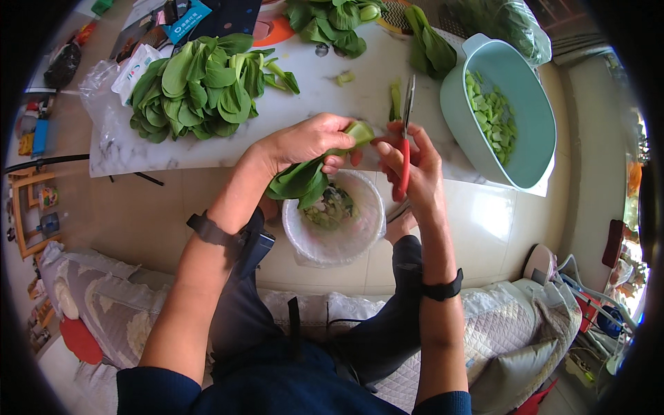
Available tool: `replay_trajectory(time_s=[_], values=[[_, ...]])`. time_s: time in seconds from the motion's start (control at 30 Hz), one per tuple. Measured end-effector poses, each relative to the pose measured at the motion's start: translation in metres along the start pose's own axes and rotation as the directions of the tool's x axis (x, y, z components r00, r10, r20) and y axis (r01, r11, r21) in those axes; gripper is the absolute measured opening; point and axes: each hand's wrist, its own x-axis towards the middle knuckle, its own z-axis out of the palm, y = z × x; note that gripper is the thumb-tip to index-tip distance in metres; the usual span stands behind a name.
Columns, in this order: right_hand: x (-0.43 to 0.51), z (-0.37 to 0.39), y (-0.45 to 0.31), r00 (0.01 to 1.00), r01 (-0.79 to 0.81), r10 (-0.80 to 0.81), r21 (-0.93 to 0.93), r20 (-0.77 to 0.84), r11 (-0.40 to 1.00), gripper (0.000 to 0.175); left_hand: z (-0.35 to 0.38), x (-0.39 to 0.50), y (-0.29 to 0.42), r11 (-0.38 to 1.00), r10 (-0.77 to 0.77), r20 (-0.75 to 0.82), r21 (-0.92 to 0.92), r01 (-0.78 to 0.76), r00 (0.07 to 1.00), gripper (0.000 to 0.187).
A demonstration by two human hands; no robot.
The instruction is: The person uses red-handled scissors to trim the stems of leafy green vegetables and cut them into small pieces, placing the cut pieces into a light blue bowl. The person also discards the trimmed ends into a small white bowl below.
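My left hand grips a head of bok choy, its pale cut stem end pointing right and its leaves hanging down to the left. In my right hand is a pair of red-handled scissors, blades pointing up and away from me. The scissors are apart from the stem. Below both hands stands a waste bin lined with a clear plastic bag, with vegetable scraps inside. A loose stalk lies on the marble-patterned table just beyond the scissors.
A leafy pile of bok choy covers the table's left side. More heads lie at the back, with a single one beside a mint-green basin holding chopped green stem pieces. A quilted sofa is behind me.
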Motion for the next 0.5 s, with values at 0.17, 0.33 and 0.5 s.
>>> replay_trajectory(time_s=[0.17, 0.33, 0.5], values=[[0.006, 0.018, 0.001, 0.995, 0.090, -0.093, 0.102, 0.026, 0.991, 0.041, 0.015, 0.008, -0.007, 0.982, 0.142, -0.022, 0.133, -0.137, 0.990, 0.032], [0.009, 0.005, -0.013, 0.976, 0.182, -0.173, 0.064, -0.131, 0.981, 0.041, 0.017, 0.009, -0.007, 0.927, 0.242, -0.055, 0.310, -0.213, 0.969, 0.030], [0.007, -0.003, -0.017, 0.967, 0.205, -0.186, 0.095, -0.175, 0.974, 0.042, 0.025, 0.015, -0.003, 0.921, 0.267, -0.113, 0.323, -0.219, 0.957, 0.028]])
